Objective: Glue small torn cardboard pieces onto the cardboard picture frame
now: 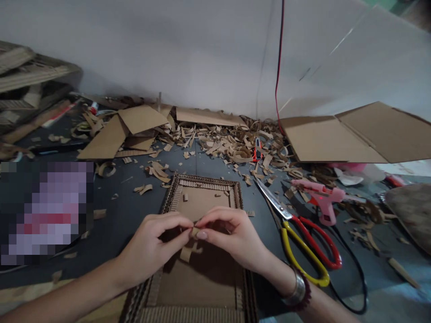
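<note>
Above a dark workbench (126, 197), the left hand (151, 249) and the right hand (232, 237) meet at the fingertips, together and clamped on a small cardboard strip (194, 232). The strip sits at the point where the two hands close, slightly nearer the right thumb and forefinger, but its long axis is too hidden by the fingers to tell. Just below it, a notched cardboard piece (186, 254) shows beneath the left hand; whether it is joined to the strip cannot be told. Both hands hover over a corrugated cardboard frame (202, 181) lying flat on the bench, its long axis running from the person toward the wall. To the right of the frame lie red-and-yellow-handled scissors (305, 249), their blades pointing up and left, and a pink hot glue gun (319, 195) with a black cord (357, 273) trailing from it. Both are nearer the right hand, which wears a silver bangle (298, 291) at the wrist. Curled cardboard scraps (229, 150) heap along the wall, beside a folded cardboard sheet (357, 134).
</note>
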A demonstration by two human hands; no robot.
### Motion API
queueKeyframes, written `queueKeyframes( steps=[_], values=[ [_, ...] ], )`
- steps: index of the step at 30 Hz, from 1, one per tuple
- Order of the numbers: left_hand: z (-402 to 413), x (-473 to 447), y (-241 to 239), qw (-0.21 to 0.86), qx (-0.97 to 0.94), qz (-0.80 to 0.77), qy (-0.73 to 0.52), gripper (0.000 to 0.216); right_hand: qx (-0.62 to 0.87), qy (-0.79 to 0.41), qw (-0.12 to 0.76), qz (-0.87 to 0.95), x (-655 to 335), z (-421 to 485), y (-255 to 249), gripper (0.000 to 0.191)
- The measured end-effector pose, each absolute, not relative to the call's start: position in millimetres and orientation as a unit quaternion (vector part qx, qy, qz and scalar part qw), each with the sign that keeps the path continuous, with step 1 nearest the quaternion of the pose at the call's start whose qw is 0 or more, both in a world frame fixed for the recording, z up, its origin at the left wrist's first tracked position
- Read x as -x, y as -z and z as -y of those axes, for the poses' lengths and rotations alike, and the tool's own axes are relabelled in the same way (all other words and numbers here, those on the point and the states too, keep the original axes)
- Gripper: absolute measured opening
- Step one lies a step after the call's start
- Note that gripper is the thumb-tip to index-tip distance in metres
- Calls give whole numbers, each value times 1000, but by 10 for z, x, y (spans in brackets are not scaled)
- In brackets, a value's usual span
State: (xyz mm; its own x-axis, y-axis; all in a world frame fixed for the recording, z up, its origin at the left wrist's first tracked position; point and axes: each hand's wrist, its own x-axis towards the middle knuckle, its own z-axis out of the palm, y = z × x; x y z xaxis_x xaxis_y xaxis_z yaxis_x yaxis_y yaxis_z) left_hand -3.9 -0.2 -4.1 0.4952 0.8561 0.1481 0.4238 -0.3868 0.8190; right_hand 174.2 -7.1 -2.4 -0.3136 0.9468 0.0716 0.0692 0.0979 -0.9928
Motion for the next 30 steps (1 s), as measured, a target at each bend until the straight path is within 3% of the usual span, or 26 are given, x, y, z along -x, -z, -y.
queueKeyframes(
  steps=[16,30],
  values=[
    [29,55,18,385,-795,-383,-269,17,452,-508,378,629,-1719,98,63,9],
    [14,33,23,369,-789,-402,-282,19,433,-453,408,664,-1722,106,79,4]
  ],
)
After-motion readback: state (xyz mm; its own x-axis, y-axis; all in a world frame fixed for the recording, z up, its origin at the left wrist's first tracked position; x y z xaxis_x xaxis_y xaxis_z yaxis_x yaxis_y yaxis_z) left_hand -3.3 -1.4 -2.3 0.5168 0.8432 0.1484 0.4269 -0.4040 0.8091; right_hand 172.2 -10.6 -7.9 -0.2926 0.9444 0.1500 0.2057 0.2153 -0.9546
